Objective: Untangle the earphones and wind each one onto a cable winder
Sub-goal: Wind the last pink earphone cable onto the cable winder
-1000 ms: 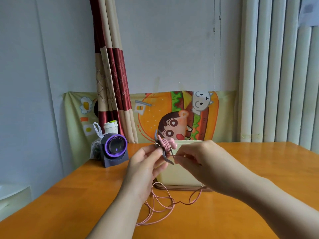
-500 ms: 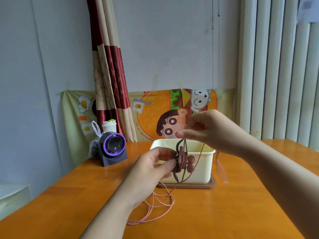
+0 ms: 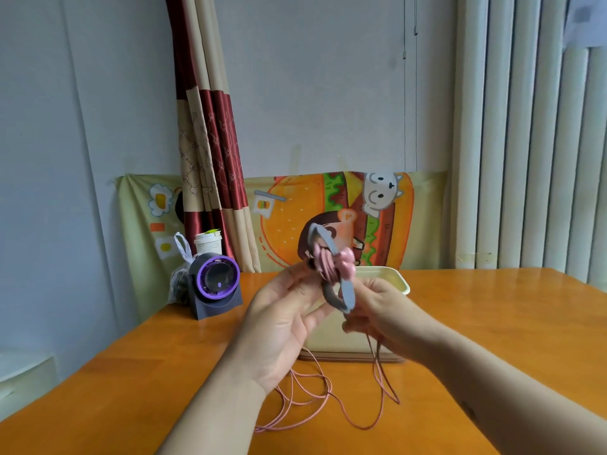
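While the left hand (image 3: 283, 323) pinches the winder (image 3: 345, 290), the bin's (image 3: 395, 277) contents hide.

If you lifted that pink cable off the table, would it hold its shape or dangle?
Probably dangle: the cable lies in loose loops and hangs slack from the right hand. It looks thin, so likely light. Its loops may snag on each other.

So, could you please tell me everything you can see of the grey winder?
The winder is a grey, flat, bone-like piece, seemingly soft plastic, with widened ends. It is held tilted in the air, above the table and in front of the cream box. Pink cord is wrapped in several turns round its narrow middle, with the earbuds beside the wrap. The left hand pinches its middle; the right hand, gripping the loose cord, touches its lower end.
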The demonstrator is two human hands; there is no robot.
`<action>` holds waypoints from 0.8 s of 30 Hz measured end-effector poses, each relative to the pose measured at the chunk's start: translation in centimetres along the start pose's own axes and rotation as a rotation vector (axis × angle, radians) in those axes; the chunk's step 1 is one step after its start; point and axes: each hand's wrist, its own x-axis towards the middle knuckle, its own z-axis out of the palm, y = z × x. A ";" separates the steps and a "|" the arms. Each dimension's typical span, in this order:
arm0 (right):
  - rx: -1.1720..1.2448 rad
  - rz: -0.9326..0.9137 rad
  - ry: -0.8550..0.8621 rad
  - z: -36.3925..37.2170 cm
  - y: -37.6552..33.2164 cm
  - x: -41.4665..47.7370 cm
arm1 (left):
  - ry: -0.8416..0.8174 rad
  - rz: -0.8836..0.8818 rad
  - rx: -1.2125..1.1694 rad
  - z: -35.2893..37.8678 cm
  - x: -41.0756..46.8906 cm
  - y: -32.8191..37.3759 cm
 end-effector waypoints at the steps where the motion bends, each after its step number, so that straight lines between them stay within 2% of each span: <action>1: -0.035 0.012 0.017 0.2 0.6 -0.1 | 0.056 0.009 -0.070 0.0 0.2 0.0; 5: -0.209 0.030 -0.013 0.2 2.1 -0.8 | 0.264 0.075 -0.198 -1.1 1.5 0.4; 9: -0.234 0.077 -0.049 -0.5 2.3 -1.2 | 0.444 0.125 -0.286 -3.4 2.8 0.3; 13: -0.001 0.237 -0.021 -2.6 2.5 -0.9 | 0.588 0.142 -0.297 -4.9 3.5 -0.4; 15: 0.155 0.307 0.053 -3.9 3.0 -0.7 | 0.641 0.163 -0.289 -5.4 3.5 -0.5; 17: 0.164 0.317 0.163 -5.3 3.6 -0.5 | 0.688 0.188 -0.293 -5.9 3.5 -0.4; 20: -0.008 0.377 0.368 -7.2 5.2 -0.1 | 0.717 0.199 -0.321 -6.6 3.7 -0.3; 22: -0.335 0.439 0.499 -8.6 6.8 0.1 | 0.708 0.210 -0.326 -6.6 3.9 -0.1; 24: -0.713 0.492 0.560 -9.6 8.4 0.1 | 0.704 0.236 -0.315 -6.3 4.1 0.3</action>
